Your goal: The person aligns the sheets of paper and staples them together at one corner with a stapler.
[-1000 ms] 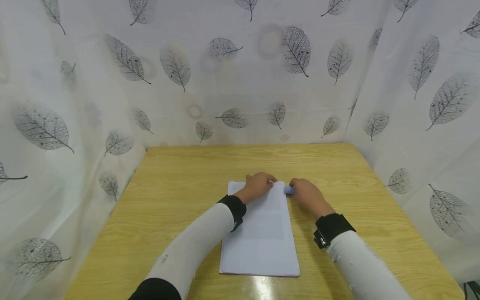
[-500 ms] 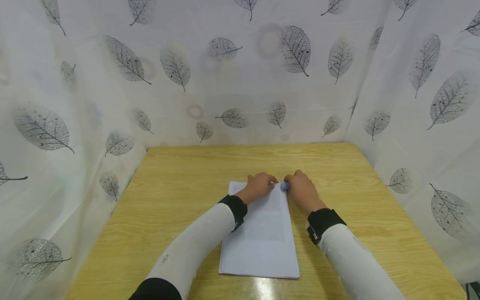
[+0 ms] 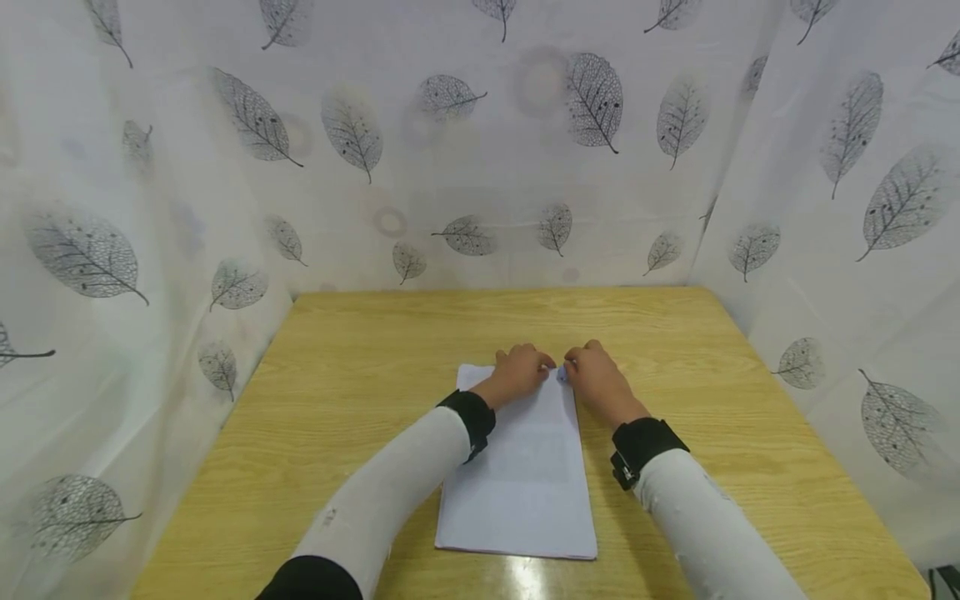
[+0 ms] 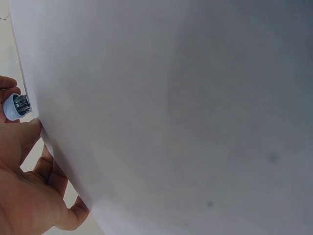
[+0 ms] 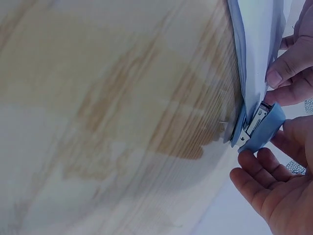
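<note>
A stack of white paper sheets (image 3: pixel 525 492) lies lengthwise on the wooden table. My left hand (image 3: pixel 516 372) pinches its far edge, thumb on top and fingers beneath, as the left wrist view shows. My right hand (image 3: pixel 602 385) holds a small blue stapler (image 5: pixel 266 128) at the stack's far right corner. In the right wrist view the corner sits in the stapler's mouth, between its metal head and base. From the head view most of the stapler is hidden behind the right fingers.
The pale yellow wooden table (image 3: pixel 375 333) runs back to a white curtain (image 3: pixel 480 167) printed with grey leaves, which also hangs along both sides. Black bands with small cameras circle both wrists.
My right hand has moved left with the stapler, from beside the stack onto its far right corner. The left hand keeps its hold, and the sheets have barely shifted.
</note>
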Tool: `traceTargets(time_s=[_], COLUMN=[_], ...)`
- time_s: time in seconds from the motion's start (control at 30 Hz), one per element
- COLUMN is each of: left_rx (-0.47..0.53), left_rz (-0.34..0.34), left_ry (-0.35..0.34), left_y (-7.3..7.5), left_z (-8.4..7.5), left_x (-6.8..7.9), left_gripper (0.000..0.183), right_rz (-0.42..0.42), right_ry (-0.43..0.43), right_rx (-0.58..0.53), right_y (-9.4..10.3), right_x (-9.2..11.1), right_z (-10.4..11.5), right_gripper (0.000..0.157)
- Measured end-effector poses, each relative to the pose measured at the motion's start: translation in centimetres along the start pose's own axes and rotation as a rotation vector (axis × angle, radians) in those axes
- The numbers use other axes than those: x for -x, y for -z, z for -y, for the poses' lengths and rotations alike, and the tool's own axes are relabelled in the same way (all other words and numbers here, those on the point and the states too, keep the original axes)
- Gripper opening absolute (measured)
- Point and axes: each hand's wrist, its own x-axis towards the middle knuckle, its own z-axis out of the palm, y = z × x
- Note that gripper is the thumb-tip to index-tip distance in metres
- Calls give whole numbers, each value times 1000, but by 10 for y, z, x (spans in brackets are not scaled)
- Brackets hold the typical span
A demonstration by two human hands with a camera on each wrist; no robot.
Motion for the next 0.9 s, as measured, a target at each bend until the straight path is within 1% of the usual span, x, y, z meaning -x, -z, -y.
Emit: traceTargets(time_s=[0.13,0.23,0.37,0.5,0.6,0.7,0.8,0.9], left_rx=[12,16,-42,-125,-146,-142,-144,-165], left_rz=[12,9,13,47,87,141,187,208], left_ry=[14,5,-19,-57,-110,-173,-227,-255], left_y=[4,6,13,30,48,60,64,62], left_z=[-1,1,6,13,16,21,26,29], left_x=[3,5,11,22,42,72,103,126], left_gripper=[27,28,35,49,59,64,67,67], right_rz=[-3,-12,-39,-59,-64,-54,-30,-5], right_ry=[6,-2,-6,6,28,47,64,89], right_rx=[5,24,66,66,47,44,41,35], right_y=[-2,-2,-2,1,3,4,5,4], right_x=[-3,-3,-4,-5,-6,-7,-8,-10], right_z=[1,3,5,8,11,12,12,12], right_gripper=[31,30,33,38,40,41,42,42])
